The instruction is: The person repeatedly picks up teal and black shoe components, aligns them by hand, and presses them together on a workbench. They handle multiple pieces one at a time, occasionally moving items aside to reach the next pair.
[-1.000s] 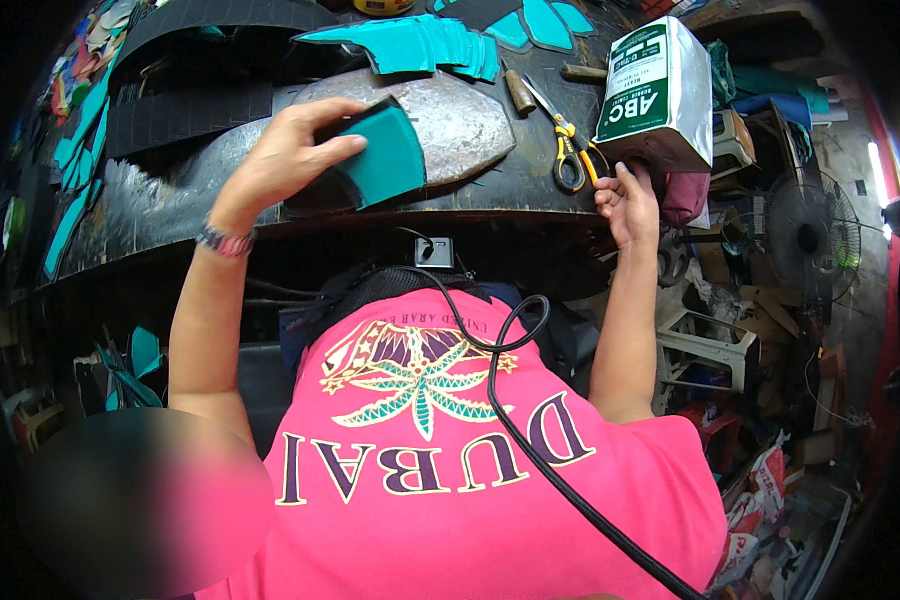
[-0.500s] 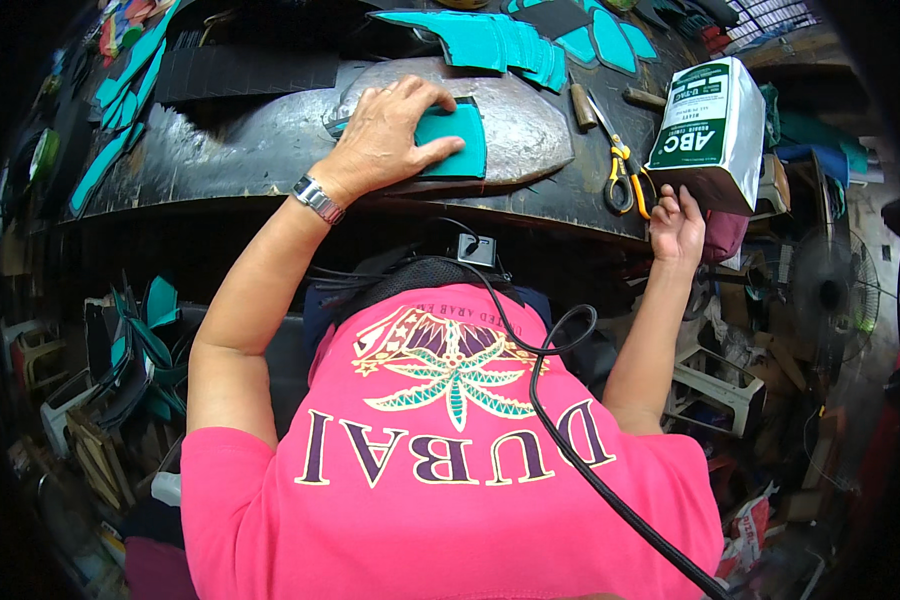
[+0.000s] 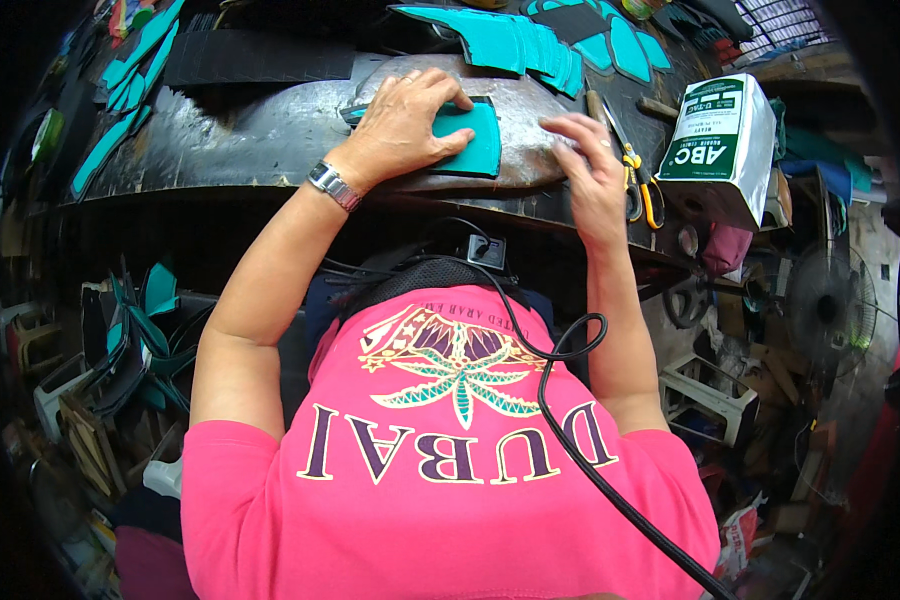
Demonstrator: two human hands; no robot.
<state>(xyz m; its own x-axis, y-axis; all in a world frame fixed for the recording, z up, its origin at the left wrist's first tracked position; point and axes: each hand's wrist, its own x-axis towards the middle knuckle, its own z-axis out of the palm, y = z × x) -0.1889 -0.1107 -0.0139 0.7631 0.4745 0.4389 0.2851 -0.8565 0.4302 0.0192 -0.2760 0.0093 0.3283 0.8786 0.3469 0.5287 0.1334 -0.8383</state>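
Observation:
My left hand point(image 3: 398, 125), with a metal-band watch at the wrist, rests curled over a teal cut piece of sheet material point(image 3: 475, 138) with a dark edge. Its thumb lies on the teal face and its fingers bend over the far side, holding the piece against a worn grey slab point(image 3: 530, 130). My right hand point(image 3: 592, 170) is raised over the slab's right end, to the right of the piece. Its fingers are loosely bent and somewhat blurred, thumb and forefinger apart, with nothing visible between them.
Scissors with yellow-and-black handles point(image 3: 638, 175) lie beside my right hand, near a white-and-green can point(image 3: 715, 150). Stacked teal pieces point(image 3: 500, 42) and black strips point(image 3: 260, 58) sit at the back. A black cable point(image 3: 610, 480) runs across my shirt.
My right hand has moved left and farther in, from beside the can to over the slab's right end. My left hand stays on the teal piece. The whole view has shifted slightly.

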